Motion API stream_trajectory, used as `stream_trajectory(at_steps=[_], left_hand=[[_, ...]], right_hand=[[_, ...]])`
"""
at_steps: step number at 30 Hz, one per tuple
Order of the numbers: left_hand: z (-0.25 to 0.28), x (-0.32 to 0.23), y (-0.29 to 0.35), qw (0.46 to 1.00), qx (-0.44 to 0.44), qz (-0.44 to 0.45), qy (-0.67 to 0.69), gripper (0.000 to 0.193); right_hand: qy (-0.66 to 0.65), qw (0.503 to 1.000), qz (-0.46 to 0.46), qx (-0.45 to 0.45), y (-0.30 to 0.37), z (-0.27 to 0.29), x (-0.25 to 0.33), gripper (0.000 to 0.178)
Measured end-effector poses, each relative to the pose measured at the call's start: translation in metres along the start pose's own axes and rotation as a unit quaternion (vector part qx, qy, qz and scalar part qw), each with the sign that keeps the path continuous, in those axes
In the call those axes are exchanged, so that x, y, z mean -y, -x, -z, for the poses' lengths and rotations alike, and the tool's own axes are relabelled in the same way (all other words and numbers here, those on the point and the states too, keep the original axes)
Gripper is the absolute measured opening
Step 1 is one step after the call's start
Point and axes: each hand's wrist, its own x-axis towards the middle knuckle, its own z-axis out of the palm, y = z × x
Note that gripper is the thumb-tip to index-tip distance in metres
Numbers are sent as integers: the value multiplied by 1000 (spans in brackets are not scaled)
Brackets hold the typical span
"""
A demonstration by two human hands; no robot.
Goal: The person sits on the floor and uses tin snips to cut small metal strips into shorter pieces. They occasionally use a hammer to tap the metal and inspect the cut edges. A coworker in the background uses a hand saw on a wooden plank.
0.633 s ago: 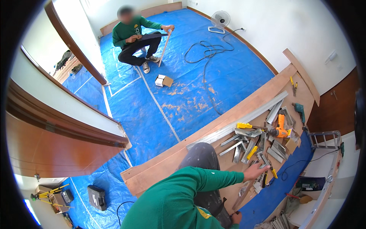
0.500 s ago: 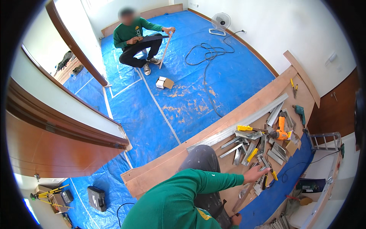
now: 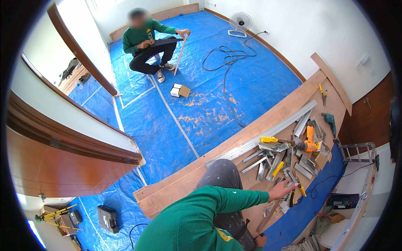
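My left hand (image 3: 281, 190) reaches over a pile of cut metal channel pieces (image 3: 289, 157) on a plywood sheet (image 3: 176, 184), its index finger stretched out. Just beyond its fingertips lies a hand tool with a yellow grip (image 3: 302, 191); whether they touch is unclear. My right hand (image 3: 260, 240) is low, beside my dark trouser leg, its fingers mostly hidden. Among the metal lie an orange power drill (image 3: 309, 141), a yellow-handled tool (image 3: 269, 139) and another yellow grip (image 3: 278, 169). A long metal channel (image 3: 264, 131) runs along the sheet.
A green drill (image 3: 329, 124) and yellow-handled pliers (image 3: 323, 94) lie farther along the plywood. Across the blue floor sheet, a seated co-worker (image 3: 144, 39) holds a dark saw and a thin wooden strip. A cable (image 3: 228, 58), fan (image 3: 240, 23), open box (image 3: 180, 90) and black case (image 3: 108, 218) are around.
The view has shifted very slightly. My hands and the co-worker look nearly the same as before.
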Motion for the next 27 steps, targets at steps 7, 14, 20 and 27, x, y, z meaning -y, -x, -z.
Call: stream_trajectory(at_steps=[7,14,20,27], left_hand=[[-8,20,-9,998,-51,14,24,93],[-11,31,-19,998,-54,30,-15,98],[-7,35,-12,998,-20,64,13,112],[-13,25,-8,996,-10,82,27,108]], right_hand=[[5,1000,12,4,5,5,9,39],[29,992,110,-54,-2,4,2,25],[-382,901,-204,-13,-16,21,67,37],[-559,826,-68,21,6,-20,79,55]])
